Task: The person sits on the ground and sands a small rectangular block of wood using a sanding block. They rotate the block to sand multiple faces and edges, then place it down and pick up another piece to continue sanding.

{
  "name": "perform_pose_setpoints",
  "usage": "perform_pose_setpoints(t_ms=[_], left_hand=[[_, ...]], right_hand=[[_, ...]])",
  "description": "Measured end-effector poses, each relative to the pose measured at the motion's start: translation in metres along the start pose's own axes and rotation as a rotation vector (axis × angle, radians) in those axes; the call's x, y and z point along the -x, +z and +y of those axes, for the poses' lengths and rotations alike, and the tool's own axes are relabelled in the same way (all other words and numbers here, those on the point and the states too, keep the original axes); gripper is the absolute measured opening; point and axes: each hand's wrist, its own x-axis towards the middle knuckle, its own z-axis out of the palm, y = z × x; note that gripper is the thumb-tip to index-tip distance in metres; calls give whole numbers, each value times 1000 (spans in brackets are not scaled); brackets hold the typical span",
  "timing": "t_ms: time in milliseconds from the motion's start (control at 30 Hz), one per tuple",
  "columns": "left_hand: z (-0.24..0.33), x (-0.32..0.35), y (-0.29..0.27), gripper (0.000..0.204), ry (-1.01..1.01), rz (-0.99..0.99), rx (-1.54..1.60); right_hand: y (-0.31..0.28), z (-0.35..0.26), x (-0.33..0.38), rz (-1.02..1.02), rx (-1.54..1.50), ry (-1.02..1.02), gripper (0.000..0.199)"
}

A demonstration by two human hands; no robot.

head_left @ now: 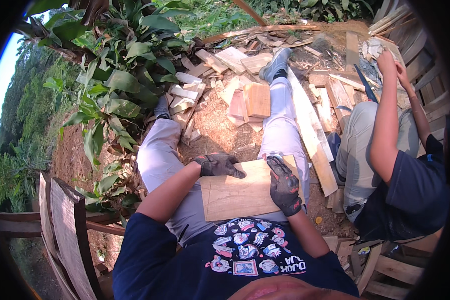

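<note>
A flat, light-brown wooden board (235,192) lies across my lap, with a thin line across its left part. My left hand (220,165), in a dark glove, grips its far edge, with the thumb on the face of the board. On the board's right part rests my right hand (285,187), also gloved, its fingers stretched out toward the far edge. Something small and pale shows at those fingertips, too small to name. Beyond the board, between my legs, stands a thick wooden block (257,100), with a reddish wood piece (238,106) against it.
Wood offcuts (230,59) litter the ground ahead. A long plank (310,130) runs beside my right leg. At the right sits another person (405,165), arms raised over a pale object. Leafy plants (120,75) and upright weathered boards (70,235) stand on the left.
</note>
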Motion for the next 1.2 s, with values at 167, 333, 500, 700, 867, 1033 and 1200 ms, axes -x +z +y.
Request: perform_pose_setpoints(t_ms=[167,333,500,700,867,1033,1200], left_hand=[[-15,35,-19,88,-258,332,-54],[-50,57,-66,78,-453,1000,147],[-150,1,-43,78,-725,1130,344],[-229,-60,35,81,-593,349,-64],[-116,-26,15,77,-285,666,156],[-53,-3,16,75,23,733,828],[-86,-50,54,60,39,890,1258]], right_hand=[[-43,-36,-8,134,-131,80,33],[-63,-47,-17,177,-18,94,37],[-42,-47,-26,8,-148,57,38],[-17,-58,-46,-183,-193,146,36],[-4,-67,-86,-165,-106,-29,36],[52,-44,-123,-90,-704,401,35],[172,62,-150,-129,-650,499,36]])
